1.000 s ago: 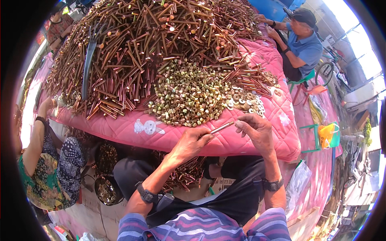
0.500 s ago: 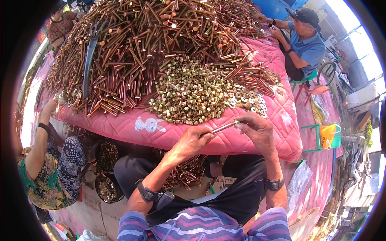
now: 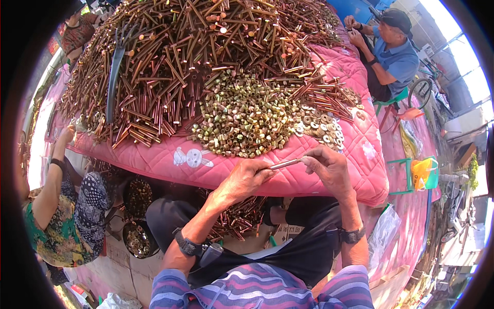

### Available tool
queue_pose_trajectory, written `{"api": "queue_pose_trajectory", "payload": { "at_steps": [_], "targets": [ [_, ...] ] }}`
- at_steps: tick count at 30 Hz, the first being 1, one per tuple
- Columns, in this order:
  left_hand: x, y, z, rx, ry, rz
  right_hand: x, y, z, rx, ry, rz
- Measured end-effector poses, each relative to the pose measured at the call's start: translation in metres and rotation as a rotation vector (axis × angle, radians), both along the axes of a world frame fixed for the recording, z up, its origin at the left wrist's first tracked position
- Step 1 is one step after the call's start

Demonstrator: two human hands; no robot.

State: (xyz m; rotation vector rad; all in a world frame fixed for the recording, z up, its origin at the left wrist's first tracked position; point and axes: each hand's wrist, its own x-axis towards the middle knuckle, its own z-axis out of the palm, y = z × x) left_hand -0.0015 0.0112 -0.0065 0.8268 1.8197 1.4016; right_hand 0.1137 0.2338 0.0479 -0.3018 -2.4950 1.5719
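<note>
Between my two hands a metal bolt (image 3: 284, 164) lies almost level, over the front edge of the pink quilt. My left hand (image 3: 248, 178) is closed round one end of it. The fingers of my right hand (image 3: 328, 167) are pinched at its other end, where a small piece, perhaps a nut or washer, is mostly hidden. Just beyond my hands sits a heap of yellowish nuts (image 3: 246, 116). Flat washers (image 3: 321, 127) lie to its right. Behind them rises a large pile of copper-coloured bolts (image 3: 190, 46).
A blue-handled fork (image 3: 114, 85) stands in the pile. One co-worker (image 3: 393, 56) sits at the far right, another (image 3: 62, 221) at the left. Round dark pans (image 3: 138, 239) with metal parts stand low at the left. A green stool with a yellow bag (image 3: 422, 172) is at the right.
My right fingers have come slightly down along the bolt's end, and less of the small piece shows there. The far-right co-worker's hands have lifted away from the pile.
</note>
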Motion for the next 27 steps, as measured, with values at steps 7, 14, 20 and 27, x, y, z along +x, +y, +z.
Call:
{"api": "queue_pose_trajectory", "payload": {
  "at_steps": [7, 14, 20, 27],
  "targets": [
    [-0.001, -0.001, 0.004, -0.018, 0.041, 0.004, 0.000, -0.004, 0.000, -0.021, 0.030, -0.001],
    [-0.001, -0.003, 0.014, -0.004, 0.012, 0.000, 0.002, 0.002, -0.003, -0.082, -0.007, 0.035],
    [-0.004, -0.003, 0.002, 0.018, 0.015, -0.052, 0.001, 0.002, -0.003, -0.062, 0.003, 0.052],
    [-0.004, -0.004, 0.008, 0.035, 0.017, -0.046, 0.002, 0.001, 0.005, 0.087, -0.054, 0.089]
  ]
}}
